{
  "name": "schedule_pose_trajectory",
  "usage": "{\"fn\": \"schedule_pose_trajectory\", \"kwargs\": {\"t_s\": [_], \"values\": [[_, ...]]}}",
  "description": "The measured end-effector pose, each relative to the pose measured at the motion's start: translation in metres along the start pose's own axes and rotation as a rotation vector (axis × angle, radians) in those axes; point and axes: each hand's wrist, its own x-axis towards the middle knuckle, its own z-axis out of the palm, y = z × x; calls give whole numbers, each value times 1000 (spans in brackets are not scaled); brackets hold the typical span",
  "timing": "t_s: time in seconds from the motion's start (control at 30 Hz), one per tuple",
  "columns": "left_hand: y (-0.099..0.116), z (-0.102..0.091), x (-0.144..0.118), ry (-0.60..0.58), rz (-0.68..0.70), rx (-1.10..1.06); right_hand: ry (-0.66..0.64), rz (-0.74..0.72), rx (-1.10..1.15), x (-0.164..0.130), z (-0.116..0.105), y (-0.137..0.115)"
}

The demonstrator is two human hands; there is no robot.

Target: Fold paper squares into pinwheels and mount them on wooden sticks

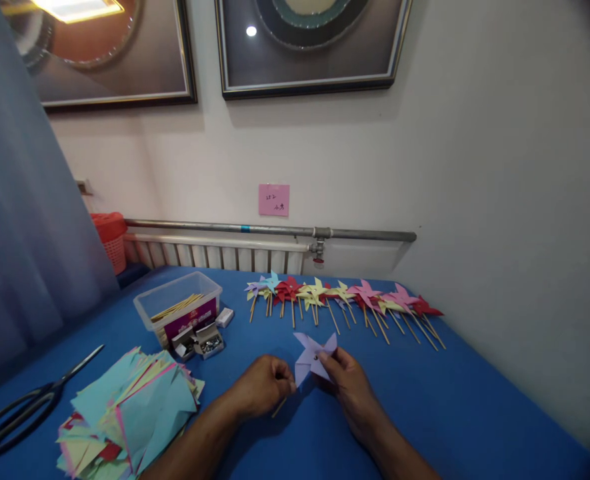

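A lavender paper pinwheel (307, 361) is pinched in my right hand (347, 380), its thumb close to the small metal pin at the centre. Just to the left, my left hand (267, 385) is closed with the fingertips together. A thin wooden stick (279, 407) sticks out below those fingers, and its other end is hidden. The left fingertips are close to one blade of the pinwheel; I cannot tell whether they touch it.
Finished pinwheels (317, 291) on sticks line the back of the blue table (285, 453). At left are a plastic box (147, 313) of sticks, small boxes of pins (209, 342), a pile of cut coloured paper (149, 407) and black-handled scissors (45, 397).
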Motion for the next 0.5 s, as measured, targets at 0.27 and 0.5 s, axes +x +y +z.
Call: {"fn": "schedule_pose_trajectory", "kwargs": {"t_s": [0.27,0.5], "values": [[1,-4,12,273,-88,-236,21,-159,-271,-17,7,-8],[1,10,13,290,-70,-347,-255,-289,-857,-51,32,-1]]}}
